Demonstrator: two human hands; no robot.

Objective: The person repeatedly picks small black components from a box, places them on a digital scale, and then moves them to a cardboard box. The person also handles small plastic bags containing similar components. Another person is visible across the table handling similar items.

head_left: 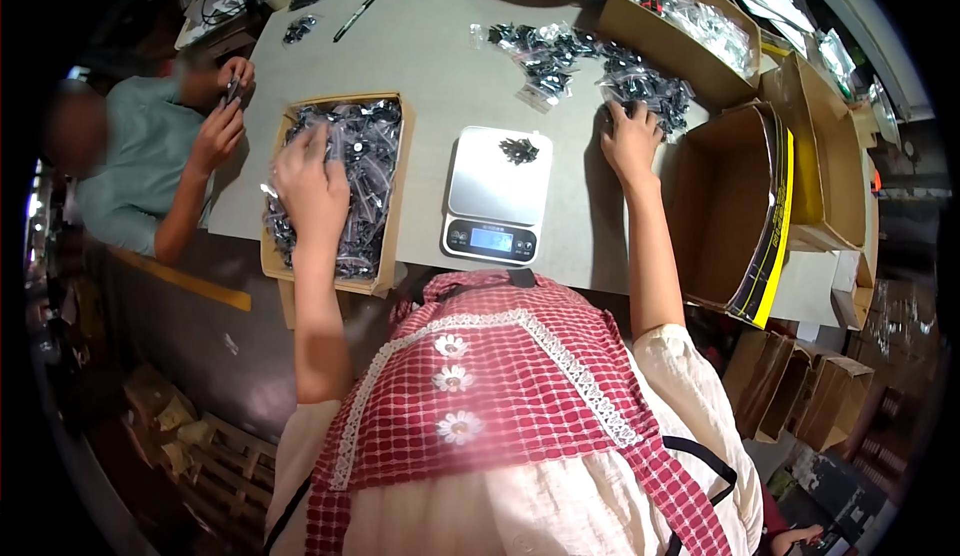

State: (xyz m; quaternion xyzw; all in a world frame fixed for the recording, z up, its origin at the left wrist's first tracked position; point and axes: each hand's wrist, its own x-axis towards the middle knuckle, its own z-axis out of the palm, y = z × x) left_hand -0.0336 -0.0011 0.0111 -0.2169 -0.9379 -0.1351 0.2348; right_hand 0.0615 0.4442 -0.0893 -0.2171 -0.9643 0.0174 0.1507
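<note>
My left hand [312,184] reaches over a shallow cardboard box [398,181] filled with small clear bags [372,171] of dark parts. Its fingers are smeared by motion, so what they hold, if anything, cannot be made out. On the right, my right hand [632,144] lies open at the near edge of a heap of small black parts [645,86], its fingers apart and touching them. Between my hands stands a white digital kitchen scale [485,191] with a lit display. A small pile of black parts [519,151] rests on its plate.
At the left, a co-worker in a green shirt [130,146] holds a small dark item. A black pen [354,19] lies at the back. An open cardboard box [720,206] stands at the right, below another box [690,61] of clear bags.
</note>
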